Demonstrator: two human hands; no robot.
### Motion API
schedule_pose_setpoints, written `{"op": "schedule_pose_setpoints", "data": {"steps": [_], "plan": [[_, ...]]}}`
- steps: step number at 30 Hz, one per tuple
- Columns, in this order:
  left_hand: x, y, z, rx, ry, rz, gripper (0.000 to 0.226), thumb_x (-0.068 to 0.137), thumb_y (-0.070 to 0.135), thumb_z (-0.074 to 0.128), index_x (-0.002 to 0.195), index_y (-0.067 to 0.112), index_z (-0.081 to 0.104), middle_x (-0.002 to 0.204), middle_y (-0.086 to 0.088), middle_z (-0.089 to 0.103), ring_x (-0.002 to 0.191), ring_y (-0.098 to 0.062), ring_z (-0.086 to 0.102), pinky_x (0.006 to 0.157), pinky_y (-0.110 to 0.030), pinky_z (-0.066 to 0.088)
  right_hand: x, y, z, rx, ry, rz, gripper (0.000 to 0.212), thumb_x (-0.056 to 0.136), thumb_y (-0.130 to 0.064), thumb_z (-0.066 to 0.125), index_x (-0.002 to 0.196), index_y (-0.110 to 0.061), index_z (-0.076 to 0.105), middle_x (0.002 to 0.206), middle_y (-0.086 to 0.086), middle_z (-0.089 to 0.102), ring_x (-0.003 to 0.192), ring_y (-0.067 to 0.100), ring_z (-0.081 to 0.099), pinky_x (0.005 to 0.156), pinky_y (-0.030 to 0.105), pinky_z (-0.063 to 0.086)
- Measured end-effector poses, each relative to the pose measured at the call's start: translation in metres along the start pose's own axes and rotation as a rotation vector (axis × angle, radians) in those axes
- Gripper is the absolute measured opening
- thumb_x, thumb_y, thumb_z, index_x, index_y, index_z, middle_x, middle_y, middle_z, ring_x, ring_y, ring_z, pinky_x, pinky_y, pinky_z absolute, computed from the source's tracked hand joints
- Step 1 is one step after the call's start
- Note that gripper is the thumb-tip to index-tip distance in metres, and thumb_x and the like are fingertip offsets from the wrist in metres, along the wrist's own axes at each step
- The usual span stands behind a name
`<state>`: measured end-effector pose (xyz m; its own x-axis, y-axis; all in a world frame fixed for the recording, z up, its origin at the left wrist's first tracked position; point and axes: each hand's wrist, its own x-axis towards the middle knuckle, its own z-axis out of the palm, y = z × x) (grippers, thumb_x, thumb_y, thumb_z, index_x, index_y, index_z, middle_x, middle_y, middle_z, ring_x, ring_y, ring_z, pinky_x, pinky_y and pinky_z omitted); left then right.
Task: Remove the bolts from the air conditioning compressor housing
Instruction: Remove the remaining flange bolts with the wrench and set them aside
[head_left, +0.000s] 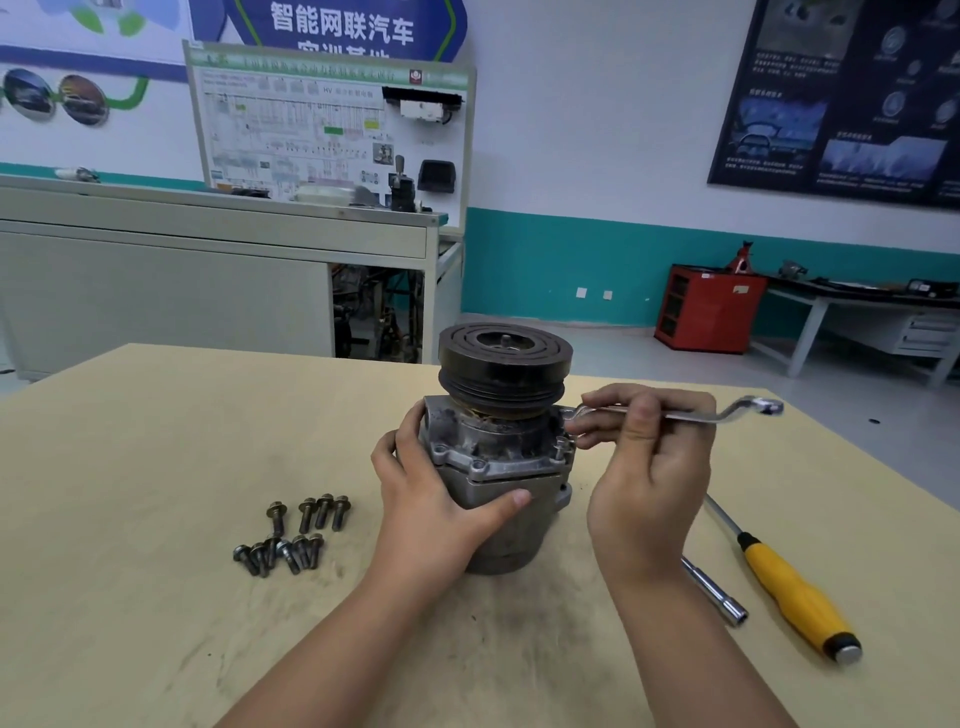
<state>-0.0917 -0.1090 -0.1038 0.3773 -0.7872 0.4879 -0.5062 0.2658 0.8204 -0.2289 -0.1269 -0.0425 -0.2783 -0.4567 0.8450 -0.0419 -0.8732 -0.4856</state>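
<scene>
The grey metal compressor (498, 457) stands upright on the wooden table (156, 467), its black pulley (505, 358) on top. My left hand (431, 499) grips the housing from its left side, thumb across the front. My right hand (644, 467) holds a silver offset ring wrench (727, 413) by the shaft. The wrench's near end sits at the housing's upper right flange, hidden by my fingers. Several removed bolts (296, 535) lie in a loose group on the table to the left of the compressor.
A yellow-handled driver (795, 597) and a silver socket extension (717, 592) lie on the table to the right of my right forearm. Beyond the table stand a grey bench with a training board, a red cabinet (706, 312) and another workbench.
</scene>
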Motion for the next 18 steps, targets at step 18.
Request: {"op": "schedule_pose_setpoints", "data": {"steps": [18], "plan": [[0.0,0.001,0.001,-0.005,-0.007,-0.01,0.117,0.054,0.049,0.083,0.142,0.042,0.006,0.122,0.021,0.008,0.12,0.001,0.021,0.103,-0.017,0.021,-0.02,0.007,0.006,-0.027,0.056,-0.036,0.016,0.1,-0.03,0.03,0.086,-0.031,0.04,0.076,0.001,0.062,0.055,0.012,0.059,0.055,0.02,0.047]]}}
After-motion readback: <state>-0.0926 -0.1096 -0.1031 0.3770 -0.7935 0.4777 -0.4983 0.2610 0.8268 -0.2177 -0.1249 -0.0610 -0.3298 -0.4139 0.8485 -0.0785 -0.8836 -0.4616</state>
